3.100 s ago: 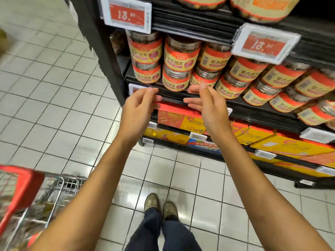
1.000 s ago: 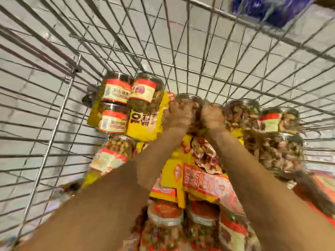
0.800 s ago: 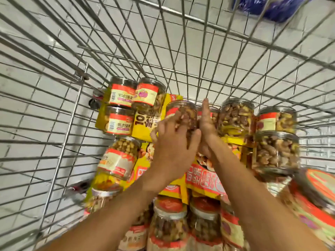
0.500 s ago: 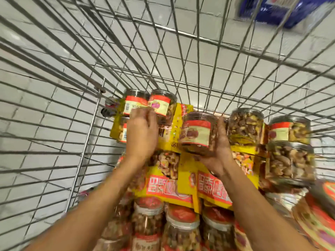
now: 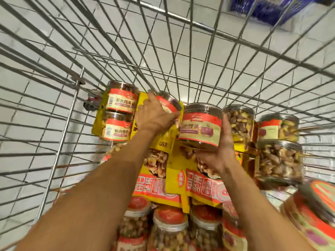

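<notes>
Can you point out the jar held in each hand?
left-hand jar (image 5: 167, 104): head view, on its red label band.
right-hand jar (image 5: 200, 128): head view, on the cream middle of its label.

The silvery wire shopping cart (image 5: 62, 142) is bare, shiny metal. The round clear jars with red-and-cream labels (image 5: 200, 126) are smooth, glossy plastic, their labels slick. The yellow-and-red snack bags (image 5: 174, 178) are glossy, creased film. The white floor tiles (image 5: 27, 115) look smooth, faintly shiny.
</notes>
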